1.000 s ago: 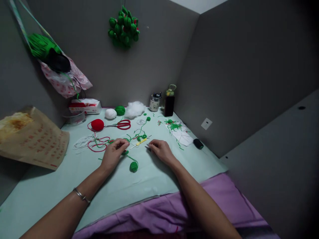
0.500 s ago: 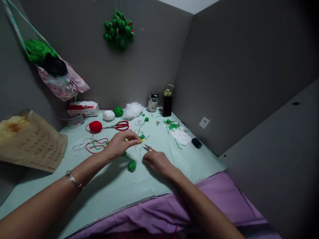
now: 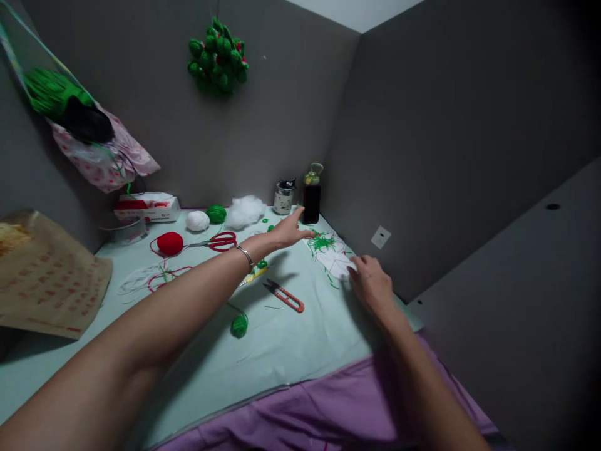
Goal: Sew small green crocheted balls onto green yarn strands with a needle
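My left hand point(image 3: 287, 231) is stretched far across the table, fingers extended and pointing toward a pile of green yarn scraps point(image 3: 322, 241) on white paper point(image 3: 335, 262). My right hand point(image 3: 370, 283) rests at the near right edge of that paper, fingers curled down on it. Small red-handled thread snips point(image 3: 284, 295) lie free on the pale green table point(image 3: 300, 338). A small green crocheted ball point(image 3: 239, 325) with a yarn tail lies near my left forearm. A yellow-handled crochet hook point(image 3: 255, 274) shows just beyond the forearm.
Red scissors point(image 3: 220, 241), a red yarn ball point(image 3: 169, 243), white ball point(image 3: 197, 220), green ball point(image 3: 216, 213) and white stuffing point(image 3: 244, 210) lie at the back. A jar point(image 3: 283, 197) and dark bottle point(image 3: 311, 195) stand in the corner. A brown paper bag point(image 3: 47, 275) sits left; purple cloth point(image 3: 328, 407) covers the near edge.
My left hand left the green piece and reached far right toward the scrap pile. My right hand let go of the snips, which now lie on the table, and moved to the white paper.
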`<move>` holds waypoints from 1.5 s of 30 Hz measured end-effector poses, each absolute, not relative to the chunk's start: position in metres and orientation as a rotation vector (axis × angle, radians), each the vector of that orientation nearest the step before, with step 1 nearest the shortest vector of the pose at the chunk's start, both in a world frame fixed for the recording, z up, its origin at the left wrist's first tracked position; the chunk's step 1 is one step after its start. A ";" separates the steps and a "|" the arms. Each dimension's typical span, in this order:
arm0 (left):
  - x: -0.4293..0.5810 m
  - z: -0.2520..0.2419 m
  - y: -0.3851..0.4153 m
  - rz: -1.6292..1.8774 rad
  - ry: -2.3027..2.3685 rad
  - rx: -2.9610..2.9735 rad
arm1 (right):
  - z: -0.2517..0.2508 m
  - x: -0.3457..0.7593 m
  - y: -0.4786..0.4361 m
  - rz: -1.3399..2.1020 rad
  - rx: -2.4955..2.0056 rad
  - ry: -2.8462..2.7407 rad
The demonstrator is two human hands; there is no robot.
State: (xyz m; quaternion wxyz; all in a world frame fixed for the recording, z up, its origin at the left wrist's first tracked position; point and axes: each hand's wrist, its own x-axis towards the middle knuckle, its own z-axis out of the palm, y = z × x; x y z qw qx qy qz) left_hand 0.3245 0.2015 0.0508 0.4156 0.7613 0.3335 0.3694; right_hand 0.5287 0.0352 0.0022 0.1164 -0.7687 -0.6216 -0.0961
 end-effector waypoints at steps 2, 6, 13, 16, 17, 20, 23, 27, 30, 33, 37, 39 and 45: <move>0.310 0.046 0.199 0.933 0.847 1.909 | 0.000 0.549 0.036 -0.278 -2.306 -1.755; 0.266 0.034 0.184 0.933 0.871 1.883 | -0.012 0.570 0.035 -0.122 -2.324 -1.666; 0.218 0.018 0.111 0.897 0.851 1.797 | 0.003 0.537 0.022 0.518 -1.866 -1.543; 0.210 0.017 0.079 0.869 0.805 1.738 | 0.017 0.491 0.011 1.227 -1.287 -1.247; 0.206 0.018 0.070 0.860 0.787 1.724 | 0.019 0.474 0.008 1.370 -1.169 -1.155; 0.192 0.019 0.050 0.874 0.810 1.677 | 0.022 0.431 -0.002 1.578 -1.009 -1.031; 0.176 0.017 0.030 0.911 0.879 1.593 | 0.016 0.402 -0.009 1.677 -0.977 -1.018; 0.165 0.007 0.005 0.924 0.898 1.527 | 0.001 0.371 -0.013 1.739 -0.991 -1.055; 0.163 -0.002 -0.005 0.980 0.939 1.515 | -0.007 0.353 -0.018 1.727 -0.975 -1.098; 0.160 -0.008 -0.008 1.061 1.000 1.374 | -0.007 0.342 -0.025 1.629 -1.018 -1.140; 0.154 -0.008 -0.011 1.055 1.038 1.262 | -0.003 0.341 -0.033 1.423 -1.148 -1.205; 0.151 -0.008 -0.013 1.034 1.040 1.207 | -0.002 0.345 -0.035 1.368 -1.222 -1.293; 0.138 -0.007 -0.014 1.041 1.049 1.076 | 0.001 0.369 -0.038 1.300 -1.222 -1.280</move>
